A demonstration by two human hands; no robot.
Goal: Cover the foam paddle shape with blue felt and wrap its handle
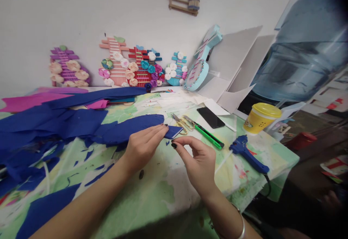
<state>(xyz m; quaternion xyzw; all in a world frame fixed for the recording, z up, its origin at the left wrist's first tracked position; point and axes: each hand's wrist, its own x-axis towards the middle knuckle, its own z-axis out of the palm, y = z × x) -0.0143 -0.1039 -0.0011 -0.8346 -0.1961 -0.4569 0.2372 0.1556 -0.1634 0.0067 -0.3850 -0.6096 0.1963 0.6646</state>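
A long piece wrapped in dark blue paper [136, 123] lies on the table in front of me, its squared end showing a pale edge. My left hand [146, 143] rests over the narrow part near that end, fingers together and pressed on it, thumb hidden. Just off the pale edge, my right hand [197, 157] pinches thumb and forefinger together. Whatever is between those fingertips is too small to make out. Gold-handled scissors [187, 123] and a green utility knife [208, 135] lie just beyond my right hand.
Blue paper sheets [78, 123] and scraps cover the left side. At the right are a blue glue gun [248, 153], a black phone [210, 117] and a yellow cup [261, 117]. Flower-trimmed guitar shapes [141, 65] lean along the wall, near a large water bottle [301, 50].
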